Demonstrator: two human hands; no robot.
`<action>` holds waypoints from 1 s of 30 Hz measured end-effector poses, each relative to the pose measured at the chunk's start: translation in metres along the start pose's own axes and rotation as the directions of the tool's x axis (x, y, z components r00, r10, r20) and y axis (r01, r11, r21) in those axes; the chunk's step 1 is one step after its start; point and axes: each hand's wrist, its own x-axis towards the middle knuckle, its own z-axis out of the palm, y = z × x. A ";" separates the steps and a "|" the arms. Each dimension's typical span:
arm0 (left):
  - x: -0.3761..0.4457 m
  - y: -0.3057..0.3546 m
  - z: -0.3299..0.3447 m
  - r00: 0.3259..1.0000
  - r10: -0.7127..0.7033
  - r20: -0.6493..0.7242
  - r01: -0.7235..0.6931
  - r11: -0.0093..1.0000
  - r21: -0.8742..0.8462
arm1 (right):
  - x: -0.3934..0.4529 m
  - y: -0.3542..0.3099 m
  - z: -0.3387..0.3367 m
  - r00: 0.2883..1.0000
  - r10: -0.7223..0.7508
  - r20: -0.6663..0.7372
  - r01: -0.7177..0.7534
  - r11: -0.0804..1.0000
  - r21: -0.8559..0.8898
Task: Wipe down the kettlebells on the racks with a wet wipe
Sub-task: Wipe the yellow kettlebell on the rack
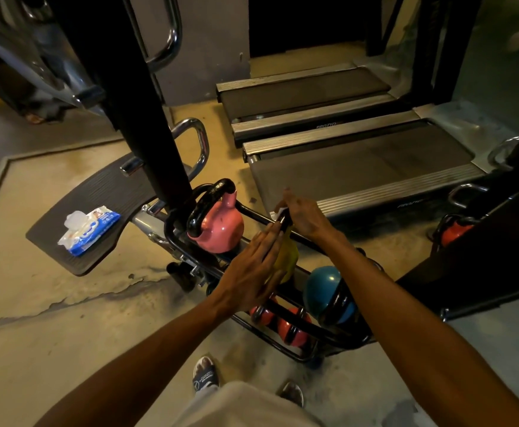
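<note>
Both your arms reach forward over the rack (253,213). Your left hand (252,269) is flat, fingers straight and together, pressed against the side of the yellow kettlebell (287,257). Your right hand (302,212) curls over that kettlebell's black handle (285,218), pinching a white wipe (278,212) round it. On the top rack you have three kettlebells: a pink one (218,226) left of your hands, the yellow one between them, a blue one (326,291) under your right forearm. One wipe pack (90,228) lies well left of your left hand.
</note>
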 end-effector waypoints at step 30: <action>0.002 -0.003 0.009 0.999 0.028 -0.039 -0.030 0.998 -0.051 | -0.015 -0.007 0.009 0.816 0.547 0.189 -0.316 0.147 0.937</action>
